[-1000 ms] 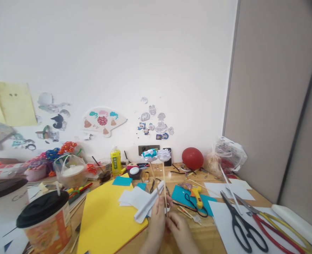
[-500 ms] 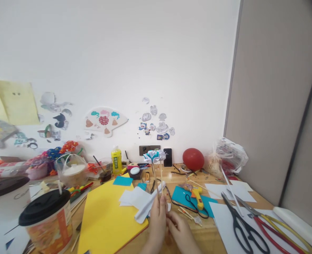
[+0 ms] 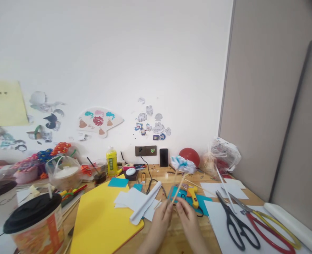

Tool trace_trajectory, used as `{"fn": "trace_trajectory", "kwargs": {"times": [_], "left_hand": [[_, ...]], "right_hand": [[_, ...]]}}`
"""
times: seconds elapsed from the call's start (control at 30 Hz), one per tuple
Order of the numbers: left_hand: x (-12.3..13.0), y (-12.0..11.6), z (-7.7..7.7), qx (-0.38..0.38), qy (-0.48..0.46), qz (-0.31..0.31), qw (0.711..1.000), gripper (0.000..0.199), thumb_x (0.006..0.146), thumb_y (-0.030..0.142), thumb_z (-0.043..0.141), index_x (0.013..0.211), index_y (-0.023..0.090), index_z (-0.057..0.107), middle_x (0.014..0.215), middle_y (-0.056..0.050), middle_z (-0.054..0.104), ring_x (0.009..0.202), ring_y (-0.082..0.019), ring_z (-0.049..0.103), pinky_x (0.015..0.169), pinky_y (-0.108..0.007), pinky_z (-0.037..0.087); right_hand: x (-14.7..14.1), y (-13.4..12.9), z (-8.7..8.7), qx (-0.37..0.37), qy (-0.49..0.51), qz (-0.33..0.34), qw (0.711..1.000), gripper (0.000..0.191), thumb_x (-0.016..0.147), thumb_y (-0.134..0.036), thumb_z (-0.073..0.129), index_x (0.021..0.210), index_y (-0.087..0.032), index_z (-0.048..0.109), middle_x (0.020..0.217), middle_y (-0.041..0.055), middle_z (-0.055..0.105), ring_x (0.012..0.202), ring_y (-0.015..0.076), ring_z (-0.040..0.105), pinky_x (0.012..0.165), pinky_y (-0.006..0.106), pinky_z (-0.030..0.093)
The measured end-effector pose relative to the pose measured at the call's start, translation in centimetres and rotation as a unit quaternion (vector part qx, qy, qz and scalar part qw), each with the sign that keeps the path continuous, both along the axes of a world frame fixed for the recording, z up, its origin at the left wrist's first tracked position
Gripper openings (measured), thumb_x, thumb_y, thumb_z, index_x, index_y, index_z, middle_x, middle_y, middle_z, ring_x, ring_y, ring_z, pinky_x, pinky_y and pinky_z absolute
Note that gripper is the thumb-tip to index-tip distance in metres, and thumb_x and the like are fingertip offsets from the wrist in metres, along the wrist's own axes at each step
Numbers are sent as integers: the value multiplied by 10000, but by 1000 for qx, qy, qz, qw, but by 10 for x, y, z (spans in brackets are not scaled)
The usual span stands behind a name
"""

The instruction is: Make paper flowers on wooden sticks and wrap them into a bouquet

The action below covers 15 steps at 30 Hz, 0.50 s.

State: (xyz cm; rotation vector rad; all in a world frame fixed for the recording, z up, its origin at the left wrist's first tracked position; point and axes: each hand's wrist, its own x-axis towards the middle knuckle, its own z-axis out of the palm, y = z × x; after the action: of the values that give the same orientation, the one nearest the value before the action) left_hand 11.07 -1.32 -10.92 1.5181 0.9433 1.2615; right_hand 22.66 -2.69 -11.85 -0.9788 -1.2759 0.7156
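Observation:
White and blue paper flowers on thin wooden sticks are held up in front of me, blurred and tilted to the right. My left hand is closed around the lower part of the sticks. Close beside it, my right hand pinches at the same sticks with thumb and fingers. The stick ends are hidden by my fingers. Behind the sticks lie a yellow glue gun and blue paper. A rolled white sheet rests to the left of my hands.
Yellow paper covers the left front of the table, beside a lidded paper cup. Black-handled scissors and red-and-yellow-handled scissors lie at right. At the back stand a yellow bottle, phone and red balloon.
The flowers have swung right and tipped over from nearly upright, now in front of the balloon. My right hand has come up beside the left. The view has turned slightly right.

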Motion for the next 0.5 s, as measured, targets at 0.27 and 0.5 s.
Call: {"fn": "trace_trajectory", "kwargs": {"times": [0.27,0.5], "left_hand": [[8,-16,0,-129,1,-192,973,468,724,670,474,650,209,441,460,96,338,373,-60,242,366,-193,201],[10,-14,-4,-104,-12,-189,976,436,774,640,432,749,205,449,436,105,389,295,-47,247,319,-194,160]], "right_hand": [[14,2,14,-47,96,45,993,467,589,-590,690,774,-161,700,792,98,699,762,256,627,708,357,491],[13,-2,20,-47,76,27,996,426,602,-573,683,696,-159,652,689,58,653,684,213,593,639,304,470]]}}
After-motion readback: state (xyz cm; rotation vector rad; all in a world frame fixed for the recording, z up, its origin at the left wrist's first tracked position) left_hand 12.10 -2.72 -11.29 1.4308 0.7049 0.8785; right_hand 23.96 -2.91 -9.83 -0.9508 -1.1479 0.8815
